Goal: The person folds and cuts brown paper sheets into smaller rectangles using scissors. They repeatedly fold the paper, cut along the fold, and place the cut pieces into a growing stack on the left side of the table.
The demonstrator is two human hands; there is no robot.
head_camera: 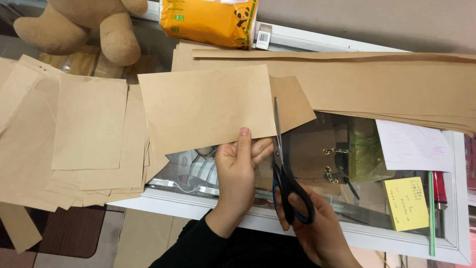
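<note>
2 hands busy: our left hand (pixel 239 166) pinches the brown paper sheet (pixel 206 106), right hand (pixel 317 226) grips scissors (pixel 285 168) mid-cut, cut pieces (pixel 84 144) stacked, long strips (pixel 372 84) left.

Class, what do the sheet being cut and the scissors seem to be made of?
Sheet: probably brown kraft paper, matte and thin, bending slightly where the left hand pinches it. Scissors: blades look like shiny grey metal; handles seem black plastic with blue lining, in the right hand.

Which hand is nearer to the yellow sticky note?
Right. The right hand, holding scissors, sits just left of the yellow sticky note; the left hand is farther left, gripping brown paper.
</note>
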